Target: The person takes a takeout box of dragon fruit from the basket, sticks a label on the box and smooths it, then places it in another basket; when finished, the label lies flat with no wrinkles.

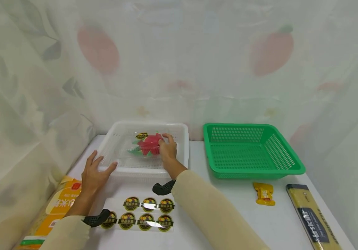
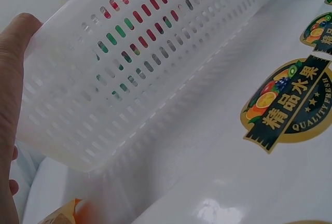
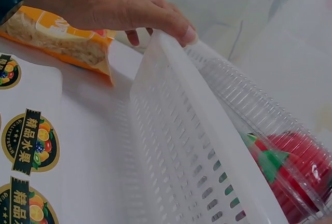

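A white plastic basket (image 1: 149,170) stands at the back left of the table, its side walls slotted. Inside it lies a clear plastic box (image 3: 244,89) with red and green dragon fruit (image 1: 150,144) showing through, and a dark and gold round sticker (image 1: 142,135) on its lid. My right hand (image 1: 168,151) reaches over the front rim and grips the box's right end; part of its fingers is hidden in the wrist views. My left hand (image 1: 96,173) holds the basket's front left corner, thumb on the rim and the other fingers round the outside.
A sheet of round fruit stickers (image 1: 139,213) lies in front of the basket. An orange food bag (image 1: 57,205) is at the left edge. To the right are a green basket (image 1: 241,156), a small yellow packet (image 1: 264,193) and a spaghetti packet (image 1: 313,218). Printed curtains surround the table.
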The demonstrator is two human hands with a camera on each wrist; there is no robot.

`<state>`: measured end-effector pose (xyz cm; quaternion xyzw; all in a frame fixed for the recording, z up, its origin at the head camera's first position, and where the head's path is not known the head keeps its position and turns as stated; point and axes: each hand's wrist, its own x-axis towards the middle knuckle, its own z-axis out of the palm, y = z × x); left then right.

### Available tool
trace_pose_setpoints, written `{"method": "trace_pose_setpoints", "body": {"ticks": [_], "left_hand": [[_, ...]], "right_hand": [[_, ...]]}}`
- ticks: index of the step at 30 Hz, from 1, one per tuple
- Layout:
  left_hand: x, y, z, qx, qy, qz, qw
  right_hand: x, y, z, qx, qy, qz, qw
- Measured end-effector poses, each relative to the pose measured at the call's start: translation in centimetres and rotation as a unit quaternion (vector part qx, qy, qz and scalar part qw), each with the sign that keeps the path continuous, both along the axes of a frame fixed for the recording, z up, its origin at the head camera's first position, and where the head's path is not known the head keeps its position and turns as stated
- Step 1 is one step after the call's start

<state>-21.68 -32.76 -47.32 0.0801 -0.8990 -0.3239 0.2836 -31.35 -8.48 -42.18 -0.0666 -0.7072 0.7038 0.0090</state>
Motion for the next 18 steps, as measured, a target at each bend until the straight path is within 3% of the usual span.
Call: {"method": "trace_pose_setpoints", "body": {"ticks": [7,18], "left_hand": [[0.20,0.24,0.04,-0.004,-0.004,0.002,1.0000],[0.24,0.10,0.24,-0.009,-0.010,0.003,0.9999]], "right_hand": [[0.10,0.20,0.16,0.008,-0.035,0.031,0.999],[-0.18,0.31,0.21,0.008,-0.079,0.041,0.996]]}}
